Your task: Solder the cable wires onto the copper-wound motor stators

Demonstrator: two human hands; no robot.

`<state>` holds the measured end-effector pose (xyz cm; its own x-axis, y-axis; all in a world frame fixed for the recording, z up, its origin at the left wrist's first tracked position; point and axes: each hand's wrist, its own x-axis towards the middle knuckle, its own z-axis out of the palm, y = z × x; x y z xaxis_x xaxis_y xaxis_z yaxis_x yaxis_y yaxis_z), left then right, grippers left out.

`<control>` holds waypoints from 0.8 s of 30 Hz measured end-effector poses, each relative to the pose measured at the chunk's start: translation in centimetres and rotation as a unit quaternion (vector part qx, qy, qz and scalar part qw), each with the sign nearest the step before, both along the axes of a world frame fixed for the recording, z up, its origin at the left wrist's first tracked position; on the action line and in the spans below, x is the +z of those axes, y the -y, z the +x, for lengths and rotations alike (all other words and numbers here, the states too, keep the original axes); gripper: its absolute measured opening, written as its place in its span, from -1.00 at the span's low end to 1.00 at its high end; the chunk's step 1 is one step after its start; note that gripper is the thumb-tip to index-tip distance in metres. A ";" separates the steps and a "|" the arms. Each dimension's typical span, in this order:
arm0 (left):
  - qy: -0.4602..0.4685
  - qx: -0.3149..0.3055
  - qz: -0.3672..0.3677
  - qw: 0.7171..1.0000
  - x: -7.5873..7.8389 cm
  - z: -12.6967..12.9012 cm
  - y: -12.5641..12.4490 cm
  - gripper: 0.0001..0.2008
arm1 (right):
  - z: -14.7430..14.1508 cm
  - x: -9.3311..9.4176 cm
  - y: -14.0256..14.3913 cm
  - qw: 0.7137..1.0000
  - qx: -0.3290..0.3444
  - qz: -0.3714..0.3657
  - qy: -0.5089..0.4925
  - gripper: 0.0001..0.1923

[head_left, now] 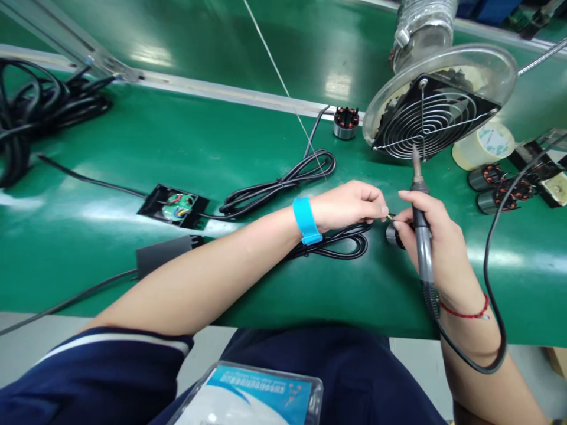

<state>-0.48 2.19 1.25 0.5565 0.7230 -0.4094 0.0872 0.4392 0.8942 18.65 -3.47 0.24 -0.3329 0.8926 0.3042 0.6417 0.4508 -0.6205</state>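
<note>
My right hand [432, 233] is closed around a soldering iron [424, 248], whose tip points up toward the fan guard. The thumb and fingertips of that hand also reach the thin wires by the left hand. With fingers pinched, my left hand [357, 205] holds thin wires [390, 217], one of them yellow, at the end of a coiled black cable [349, 245]. Just below the fingertips sits a small motor stator [393, 235], partly hidden by my right hand. A blue band [305, 219] circles my left wrist.
A fume extractor [425, 118] stands over the bench at upper right. More stators [345, 123] lie at the back and right, near a tape roll [485, 144]. Leftward are an open black box with a circuit board [177, 206], a grey case [163, 255] and bundled cables [48, 106].
</note>
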 end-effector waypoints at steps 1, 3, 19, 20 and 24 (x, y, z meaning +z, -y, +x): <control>-0.001 -0.002 0.006 1.000 0.0 0.0 0.0 -0.80 | -0.1 -0.1 0.0 1.000 0.001 -0.001 -0.007 -0.52; 0.001 -0.006 0.020 1.000 0.1 0.0 0.0 -0.81 | -0.4 -0.4 0.1 0.999 -0.022 -0.003 -0.048 -0.51; 0.012 0.014 -0.004 1.000 0.0 -0.4 -0.1 -0.79 | -0.1 -0.8 0.3 0.996 -0.023 -0.036 -0.075 -0.55; 0.012 0.012 -0.006 1.000 0.0 -0.4 -0.1 -0.78 | -0.1 -0.8 0.3 0.996 -0.021 -0.035 -0.073 -0.55; 0.013 0.009 -0.011 1.000 0.1 -0.3 -0.1 -0.77 | 0.2 -0.8 0.2 0.996 -0.016 -0.024 -0.079 -0.56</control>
<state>-0.79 2.29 1.31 0.5542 0.7241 -0.4105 0.0551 0.4602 0.8861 18.82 -3.72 -0.58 -0.2550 0.9165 0.3081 0.5473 0.3995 -0.7354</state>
